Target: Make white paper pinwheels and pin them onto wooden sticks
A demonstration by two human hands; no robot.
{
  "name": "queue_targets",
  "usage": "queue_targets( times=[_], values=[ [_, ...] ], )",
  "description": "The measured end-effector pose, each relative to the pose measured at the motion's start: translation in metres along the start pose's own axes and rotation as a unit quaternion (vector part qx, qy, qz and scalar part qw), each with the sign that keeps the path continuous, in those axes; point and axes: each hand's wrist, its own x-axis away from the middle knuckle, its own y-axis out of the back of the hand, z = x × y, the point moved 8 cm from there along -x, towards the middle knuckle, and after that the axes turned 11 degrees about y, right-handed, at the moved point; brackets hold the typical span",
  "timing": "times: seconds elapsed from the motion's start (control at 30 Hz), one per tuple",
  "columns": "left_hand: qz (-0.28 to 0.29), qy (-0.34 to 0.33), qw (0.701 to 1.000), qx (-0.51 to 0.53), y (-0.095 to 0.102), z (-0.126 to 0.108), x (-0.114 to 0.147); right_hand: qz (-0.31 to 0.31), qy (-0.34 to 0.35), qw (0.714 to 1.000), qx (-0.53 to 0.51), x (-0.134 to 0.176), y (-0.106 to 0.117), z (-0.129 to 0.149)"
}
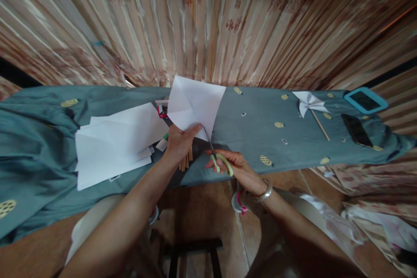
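Forearms (130, 217) flank wooden sticks (186, 162), partly hidden by the left hand (179, 142).

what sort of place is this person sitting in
Probably a room in a home: patterned curtains hang just beyond a draped pineapple-print cloth, and the brownish floor below looks tiled.

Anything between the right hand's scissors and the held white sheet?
Nothing visible: the scissors already meet the held sheet near its lower corner. The left hand grips it beside them, not between.
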Motion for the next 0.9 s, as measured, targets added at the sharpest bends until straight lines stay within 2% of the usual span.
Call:
queue_targets(
  times=[0.23, 0.47, 0.63, 0.9],
  values=[
    [0.031, 0.0, 0.999, -0.016, -0.002, 0.002, -0.003, -0.008, 0.001, 1.0, 0.008, 0.0, 0.006, 0.002],
    [0.114, 0.049, 0.99, -0.066, -0.021, -0.004, 0.005, 0.019, 0.0, 1.0, 0.004, 0.002, 0.014, 0.002],
    [0.117, 0.046, 0.99, -0.071, -0.025, -0.008, 0.005, 0.041, 0.009, 0.999, -0.006, 0.005, 0.017, -0.001],
    [0.115, 0.025, 0.99, -0.072, -0.022, 0.004, -0.002, 0.041, 0.01, 0.999, -0.022, 0.006, 0.019, -0.005]
  ],
)
